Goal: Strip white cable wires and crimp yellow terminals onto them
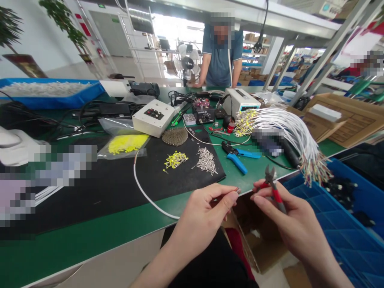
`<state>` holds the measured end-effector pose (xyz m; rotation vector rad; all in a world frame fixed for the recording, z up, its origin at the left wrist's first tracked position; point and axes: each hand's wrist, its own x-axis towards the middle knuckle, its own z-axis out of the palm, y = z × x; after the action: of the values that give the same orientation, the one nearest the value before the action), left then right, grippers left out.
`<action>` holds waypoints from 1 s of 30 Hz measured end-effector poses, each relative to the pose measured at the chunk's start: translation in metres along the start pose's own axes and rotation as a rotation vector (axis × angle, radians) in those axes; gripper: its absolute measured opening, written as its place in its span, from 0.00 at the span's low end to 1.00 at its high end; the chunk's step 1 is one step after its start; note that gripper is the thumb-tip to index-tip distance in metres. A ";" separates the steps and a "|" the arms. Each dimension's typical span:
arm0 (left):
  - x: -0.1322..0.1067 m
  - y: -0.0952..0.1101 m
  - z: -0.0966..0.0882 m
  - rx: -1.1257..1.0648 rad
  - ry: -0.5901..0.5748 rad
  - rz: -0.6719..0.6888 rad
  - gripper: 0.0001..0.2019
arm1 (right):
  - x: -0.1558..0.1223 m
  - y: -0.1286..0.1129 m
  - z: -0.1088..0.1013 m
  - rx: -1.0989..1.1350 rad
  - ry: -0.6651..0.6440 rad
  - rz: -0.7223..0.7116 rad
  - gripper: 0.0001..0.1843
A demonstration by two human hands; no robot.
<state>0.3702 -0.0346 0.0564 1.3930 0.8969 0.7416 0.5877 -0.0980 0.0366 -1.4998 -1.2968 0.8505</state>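
Observation:
My left hand (210, 204) is closed in a pinch above the bench's front edge, and a small brownish wire end pokes out at its fingertips. A white cable (147, 197) curves across the bench and passes behind this hand. Red-handled side cutters (274, 188) sit in my right hand (285, 208), jaws pointing up, with the thumb and index fingertips close together. A small gap separates the two hands. Beyond them lie a blue-handled crimping tool (238, 155), a pile of yellow terminals (175, 159) and a pile of silver pins (206, 161).
On the right lies a thick bundle of white cables (288, 124) beside a blue crate (333, 216). A white control box (154, 117), a bag of yellow parts (127, 144) and a soldering station (241, 100) stand farther back. A person (222, 56) leans on the far side.

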 end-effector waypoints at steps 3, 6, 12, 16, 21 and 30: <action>-0.001 -0.001 0.005 0.038 -0.010 0.034 0.13 | 0.005 -0.010 0.012 -0.017 -0.021 -0.054 0.07; -0.002 -0.003 0.009 0.049 -0.027 0.039 0.13 | 0.008 -0.016 0.017 -0.002 -0.020 -0.085 0.05; 0.001 -0.004 0.016 -0.004 -0.088 0.027 0.14 | 0.009 -0.017 0.012 0.028 -0.038 -0.073 0.06; 0.003 -0.002 0.018 0.013 -0.101 0.043 0.13 | 0.007 -0.014 0.010 0.081 -0.077 -0.022 0.06; 0.002 0.000 0.020 0.077 -0.124 0.056 0.13 | 0.008 -0.011 0.005 0.093 -0.093 -0.014 0.07; 0.003 -0.001 0.025 0.200 -0.096 0.091 0.16 | 0.008 -0.011 0.004 0.066 -0.082 -0.018 0.10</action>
<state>0.3934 -0.0448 0.0545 1.6416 0.8546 0.6602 0.5820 -0.0889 0.0467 -1.4123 -1.3270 0.9434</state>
